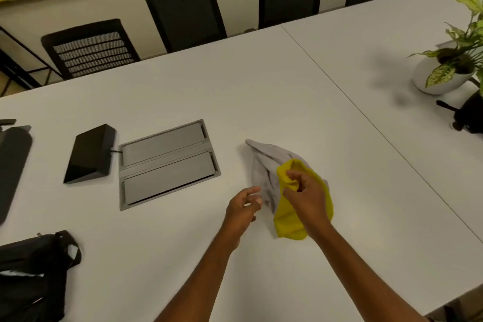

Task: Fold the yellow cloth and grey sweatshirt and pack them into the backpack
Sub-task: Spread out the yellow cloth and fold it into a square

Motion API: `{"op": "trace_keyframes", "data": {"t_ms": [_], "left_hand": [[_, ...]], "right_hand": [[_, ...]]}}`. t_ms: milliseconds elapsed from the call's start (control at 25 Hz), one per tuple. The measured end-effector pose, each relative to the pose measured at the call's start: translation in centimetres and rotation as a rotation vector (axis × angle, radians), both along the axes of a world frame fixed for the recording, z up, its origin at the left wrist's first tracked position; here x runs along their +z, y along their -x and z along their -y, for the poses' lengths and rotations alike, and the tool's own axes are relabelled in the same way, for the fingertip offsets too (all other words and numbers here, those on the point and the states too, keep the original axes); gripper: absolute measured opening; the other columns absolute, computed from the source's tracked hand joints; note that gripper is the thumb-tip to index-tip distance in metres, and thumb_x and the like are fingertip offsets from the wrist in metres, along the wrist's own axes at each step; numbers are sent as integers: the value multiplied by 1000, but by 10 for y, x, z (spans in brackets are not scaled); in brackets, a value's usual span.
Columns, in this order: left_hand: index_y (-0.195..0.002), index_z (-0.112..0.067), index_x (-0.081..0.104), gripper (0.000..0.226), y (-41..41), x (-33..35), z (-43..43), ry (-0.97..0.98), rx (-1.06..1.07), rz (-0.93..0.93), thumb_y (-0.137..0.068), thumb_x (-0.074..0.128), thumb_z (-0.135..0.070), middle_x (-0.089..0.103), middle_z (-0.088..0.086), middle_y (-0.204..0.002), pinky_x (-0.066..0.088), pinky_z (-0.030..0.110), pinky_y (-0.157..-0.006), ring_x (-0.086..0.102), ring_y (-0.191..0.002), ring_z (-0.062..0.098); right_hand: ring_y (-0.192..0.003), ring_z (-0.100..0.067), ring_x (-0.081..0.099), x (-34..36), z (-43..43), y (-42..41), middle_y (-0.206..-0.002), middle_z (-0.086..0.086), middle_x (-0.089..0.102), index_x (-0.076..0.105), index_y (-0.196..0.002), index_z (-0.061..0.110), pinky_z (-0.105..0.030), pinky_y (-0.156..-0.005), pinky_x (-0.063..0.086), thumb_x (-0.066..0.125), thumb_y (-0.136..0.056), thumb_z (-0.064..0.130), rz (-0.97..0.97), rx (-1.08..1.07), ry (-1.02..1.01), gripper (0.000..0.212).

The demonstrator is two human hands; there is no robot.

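The black fabric backpack [34, 269] is lying at the white worktop's [261, 99] near left edge, its inside too dark to read. Well apart from it, the crumpled yellow cloth [290, 222] is lying partly over the bunched grey sweatshirt [264, 165]. The right hand [307, 197] is pinching the cloth's upper fold with curled fingers. The left hand [243, 206] is hovering beside the sweatshirt, fingers loosely curled, holding nothing. A grey metal cable hatch [167, 165] is sitting between.

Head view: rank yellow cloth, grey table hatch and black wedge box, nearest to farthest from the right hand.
1. yellow cloth, gripped by the right hand.
2. grey table hatch, to its left.
3. black wedge box, farther left.
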State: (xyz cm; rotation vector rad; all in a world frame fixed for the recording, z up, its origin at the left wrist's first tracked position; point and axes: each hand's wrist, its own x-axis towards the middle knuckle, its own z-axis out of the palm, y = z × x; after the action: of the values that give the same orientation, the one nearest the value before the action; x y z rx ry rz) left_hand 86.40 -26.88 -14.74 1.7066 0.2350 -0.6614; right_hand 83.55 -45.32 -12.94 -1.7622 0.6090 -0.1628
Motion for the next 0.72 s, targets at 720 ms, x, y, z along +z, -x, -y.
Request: {"op": "trace_keyframes", "data": {"t_ms": [720], "left_hand": [[-129,-20,75,33,41,149,-175,209,-142,469,-97,79,-16,80,5,-120,56,51,-110,75,-118,25]], "right_hand": [[-76,-28,73,145,-174,27,-79,1,78,81,-87,26,-44,-70,60,82,-91,21,235,442,98,7]]}}
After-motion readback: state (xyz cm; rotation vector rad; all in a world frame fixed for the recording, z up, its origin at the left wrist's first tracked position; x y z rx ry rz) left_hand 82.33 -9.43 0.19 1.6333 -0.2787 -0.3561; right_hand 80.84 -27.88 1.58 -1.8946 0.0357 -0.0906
